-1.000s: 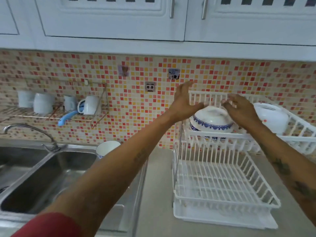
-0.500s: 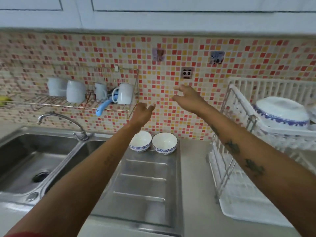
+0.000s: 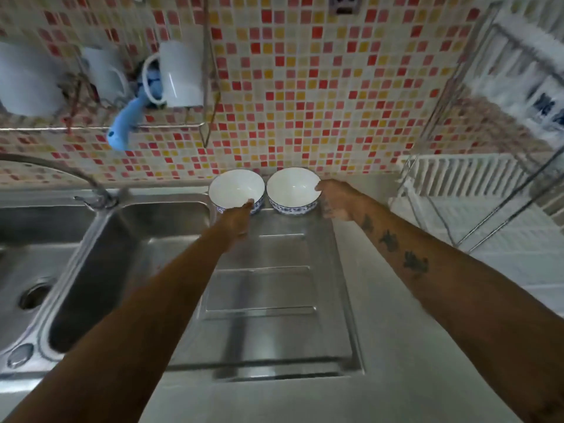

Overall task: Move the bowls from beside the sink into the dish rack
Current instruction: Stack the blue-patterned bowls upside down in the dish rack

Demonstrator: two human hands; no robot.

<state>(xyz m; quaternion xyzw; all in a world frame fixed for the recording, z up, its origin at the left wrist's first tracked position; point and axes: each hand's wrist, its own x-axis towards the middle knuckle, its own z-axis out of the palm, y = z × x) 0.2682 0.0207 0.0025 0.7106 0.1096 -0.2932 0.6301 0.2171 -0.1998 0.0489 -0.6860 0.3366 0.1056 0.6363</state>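
Two white bowls with blue-patterned outsides stand side by side on the steel drainboard [image 3: 274,288] against the tiled wall. My left hand [image 3: 236,219] is at the near rim of the left bowl [image 3: 235,187], thumb tip over the rim. My right hand [image 3: 337,199] is on the right rim of the right bowl [image 3: 291,186], thumb on the rim and fingers down its outside. Both bowls rest on the drainboard. The white dish rack [image 3: 457,175] stands at the right, with a blurred blue-patterned bowl [image 3: 546,106] on its upper tier.
A double sink [image 3: 128,264] with a curved tap [image 3: 76,175] lies to the left. A wall shelf above it carries white mugs [image 3: 180,74] and a blue handle [image 3: 125,126]. Grey countertop [image 3: 412,346] lies between the drainboard and the rack.
Both hands left the bowl in the rack's upper tier, swung left and dropped onto the two bowls on the drainboard. The view followed, leftward and down.
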